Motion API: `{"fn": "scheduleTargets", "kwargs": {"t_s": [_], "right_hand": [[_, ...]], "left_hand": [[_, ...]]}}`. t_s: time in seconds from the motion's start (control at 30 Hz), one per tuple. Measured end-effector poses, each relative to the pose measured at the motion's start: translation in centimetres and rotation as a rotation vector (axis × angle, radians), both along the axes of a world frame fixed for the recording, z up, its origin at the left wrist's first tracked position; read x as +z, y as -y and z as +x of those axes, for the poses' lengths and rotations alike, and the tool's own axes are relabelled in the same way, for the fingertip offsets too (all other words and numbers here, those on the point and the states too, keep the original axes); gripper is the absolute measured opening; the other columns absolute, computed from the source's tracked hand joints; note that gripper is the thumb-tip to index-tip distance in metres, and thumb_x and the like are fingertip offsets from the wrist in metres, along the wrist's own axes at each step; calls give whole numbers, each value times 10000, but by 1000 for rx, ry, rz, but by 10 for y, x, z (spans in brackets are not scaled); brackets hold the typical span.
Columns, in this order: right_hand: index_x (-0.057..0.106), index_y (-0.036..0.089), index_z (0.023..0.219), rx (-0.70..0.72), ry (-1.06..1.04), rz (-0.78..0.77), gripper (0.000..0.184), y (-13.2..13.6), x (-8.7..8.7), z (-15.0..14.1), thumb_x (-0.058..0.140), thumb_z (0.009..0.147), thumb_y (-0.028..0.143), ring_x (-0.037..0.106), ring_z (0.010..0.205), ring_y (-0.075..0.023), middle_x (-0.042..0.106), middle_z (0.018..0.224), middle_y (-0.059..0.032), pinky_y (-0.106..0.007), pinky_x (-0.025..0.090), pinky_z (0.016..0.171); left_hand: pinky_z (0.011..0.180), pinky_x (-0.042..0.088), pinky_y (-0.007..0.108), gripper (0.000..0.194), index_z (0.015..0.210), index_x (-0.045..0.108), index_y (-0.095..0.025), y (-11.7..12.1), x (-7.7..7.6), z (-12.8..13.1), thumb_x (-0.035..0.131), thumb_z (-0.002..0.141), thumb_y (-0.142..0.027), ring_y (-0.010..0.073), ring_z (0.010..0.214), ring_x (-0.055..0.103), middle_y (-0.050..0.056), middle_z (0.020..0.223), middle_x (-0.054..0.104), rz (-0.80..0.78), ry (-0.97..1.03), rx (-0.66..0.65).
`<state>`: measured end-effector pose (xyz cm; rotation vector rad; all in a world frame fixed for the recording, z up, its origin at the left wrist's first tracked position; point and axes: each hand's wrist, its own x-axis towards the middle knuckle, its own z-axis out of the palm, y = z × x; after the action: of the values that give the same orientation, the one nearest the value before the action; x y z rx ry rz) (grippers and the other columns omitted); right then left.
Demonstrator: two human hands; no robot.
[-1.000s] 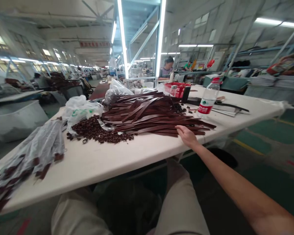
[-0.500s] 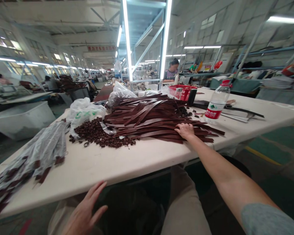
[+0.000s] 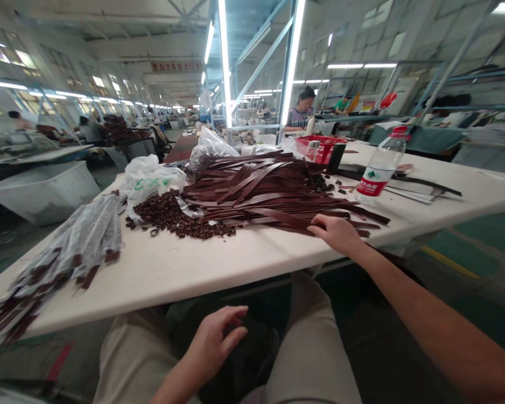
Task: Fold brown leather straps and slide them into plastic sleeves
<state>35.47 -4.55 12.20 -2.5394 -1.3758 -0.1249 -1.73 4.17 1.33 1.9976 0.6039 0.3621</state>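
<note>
Dark brown leather straps [image 3: 252, 188] lie in a long heap across the middle of the table. At the heap's near right edge, my right hand [image 3: 334, 231] has its thumb and fingers pinched on a strap that bows up slightly toward the left. Below the table edge, over my lap, my left hand [image 3: 214, 336] hovers with nothing in it, its thumb apart from the curved fingers. Left of the straps is a spread of small dark brown loops [image 3: 177, 216], partly against a white plastic bag [image 3: 151, 177].
A water bottle [image 3: 379, 168] with a red cap stands right of the straps. Behind are a red basket [image 3: 326, 148] and a clear plastic bag [image 3: 210, 148]. Plastic-wrapped strap bundles [image 3: 84, 230] lie at the table's left. A co-worker [image 3: 301, 109] sits beyond the table.
My left hand has moved right over my lap. My right hand has shifted slightly right and closed from lying on the heap into a pinch on a strap.
</note>
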Motion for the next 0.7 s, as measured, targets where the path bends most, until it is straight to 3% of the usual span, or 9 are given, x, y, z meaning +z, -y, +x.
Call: {"fn": "scheduleTargets", "kwargs": {"t_s": [0.07,0.2,0.27,0.37,0.5,0.7], "right_hand": [[658,232,914,78,-62,60,220,31,-12,-40,529,953,407,682,794,-188,735,835,-14,-276,495,720],[642,234,847,259,-294,322,234,83,-56,-111,534,934,422,659,691,-184,704,754,-5,-287,499,657],[651,243,847,280,-394,349,213,101,-76,-134,555,926,416,657,667,-184,701,744,2,-290,499,627],[665,253,834,249,-514,303,201,119,-92,-155,571,910,414,661,648,-188,708,737,9,-292,503,599],[678,259,810,244,-663,171,230,136,-88,-161,557,904,431,667,649,-192,704,716,16,-291,516,594],[679,262,798,272,-820,37,252,151,-57,-150,564,895,464,638,619,-184,678,685,11,-274,506,558]], "left_hand": [[852,557,340,431,1251,664,-219,11,11,18,684,831,-317,208,915,689,109,1156,716,-226,46,-15],[779,545,291,752,1391,539,-205,25,29,56,796,738,-475,234,1005,689,165,1301,642,-739,284,-74],[720,530,246,651,1280,625,-187,24,32,71,786,743,-519,201,922,708,147,1216,684,-875,391,-22],[622,499,194,472,976,716,-144,15,33,79,824,696,-508,121,701,678,77,904,736,-990,472,146],[572,496,191,444,844,714,-134,-3,36,67,884,600,-463,99,600,635,34,740,720,-991,468,255],[524,482,171,431,816,693,-137,-26,36,34,903,544,-396,74,534,614,4,689,714,-894,473,408]]}}
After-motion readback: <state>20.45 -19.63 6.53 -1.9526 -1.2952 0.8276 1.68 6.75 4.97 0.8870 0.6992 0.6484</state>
